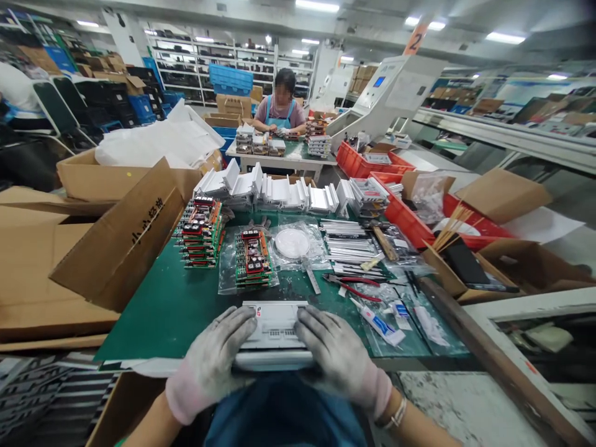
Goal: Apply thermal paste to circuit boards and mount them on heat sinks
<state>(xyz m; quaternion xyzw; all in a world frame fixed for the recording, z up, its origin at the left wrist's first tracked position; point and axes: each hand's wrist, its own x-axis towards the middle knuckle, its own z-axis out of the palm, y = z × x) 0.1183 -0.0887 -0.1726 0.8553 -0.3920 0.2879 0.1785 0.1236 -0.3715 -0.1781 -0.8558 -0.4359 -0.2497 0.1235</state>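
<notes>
A silver-grey metal housing (275, 329) with a small red mark and rows of slots lies at the near edge of the green mat. My left hand (218, 351), in a whitish glove, grips its left end. Around its right end are the fingers of my right hand (338, 354), gloved too. Both thumbs are hidden. Beyond the housing stands a stack of green circuit boards (252, 257) on plastic film, with a taller board stack (200, 233) to its left. A round white dish (292, 243) sits behind a small metal strip (311, 277).
White housings (284, 194) line the mat's back. Metal strips (349, 245), red-handled pliers (356, 285) and glue tubes (379, 323) lie right. Cardboard boxes (112, 248) flank the left, red bins (403, 211) the right. Another person (282, 108) sits at a table behind.
</notes>
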